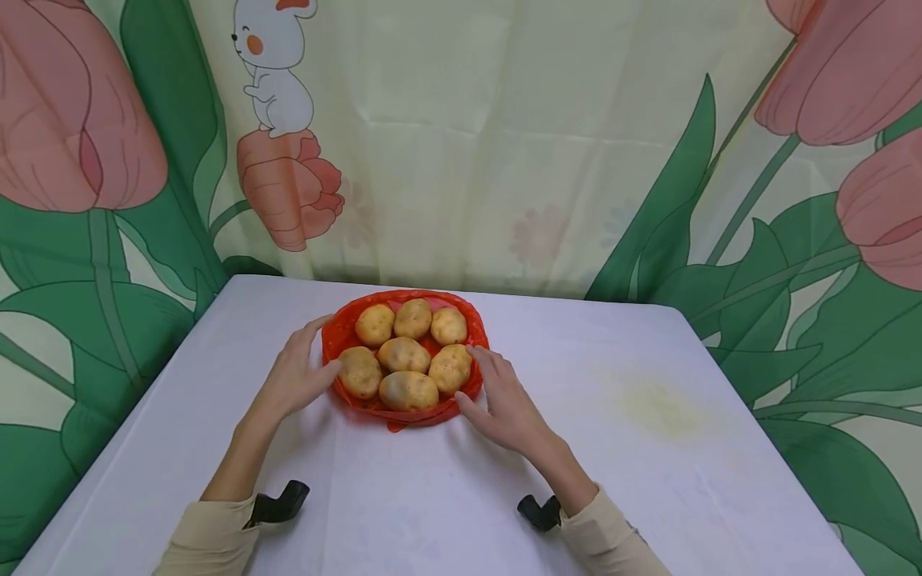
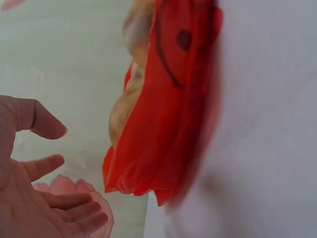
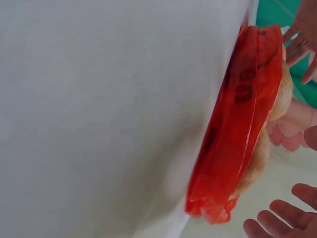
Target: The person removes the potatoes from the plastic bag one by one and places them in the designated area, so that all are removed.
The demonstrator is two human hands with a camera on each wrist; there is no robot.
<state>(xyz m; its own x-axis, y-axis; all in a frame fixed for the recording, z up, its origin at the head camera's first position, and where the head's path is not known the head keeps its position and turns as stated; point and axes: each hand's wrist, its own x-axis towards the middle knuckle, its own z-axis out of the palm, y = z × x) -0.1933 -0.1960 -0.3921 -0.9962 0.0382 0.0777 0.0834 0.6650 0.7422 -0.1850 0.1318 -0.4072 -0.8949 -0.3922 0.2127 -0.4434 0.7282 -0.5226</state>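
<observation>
1. Judging by the wrist views, we grip nothing: the fingers of our left hand (image 1: pixel 297 374) are spread just beside the left of the red bag (image 1: pixel 432 414), and those of our right hand (image 1: pixel 504 400) are parted likewise at its right. Whether a fingertip grazes the rim, we cannot tell.
2. For a sure grip, we would do best to place our fingers low on both sides of the red bag; its plastic looks thin and slack, so a pinch at the rim alone could stretch or tear it.
3. Inside the red bag lie seven potatoes (image 1: pixel 404 354). We should press evenly from left and right, since they could roll toward a side that dips.
4. Under the red bag is the white table (image 1: pixel 403 496), its far edge just behind. Any shift we make there should be slow and level.
5. Nearer us than the red bag, black wrist mounts (image 1: pixel 277 506) jut out; we should watch that they do not knock the table.
6. Behind the red bag hangs a printed curtain (image 1: pixel 461 200), which our fingertips should not catch.
</observation>
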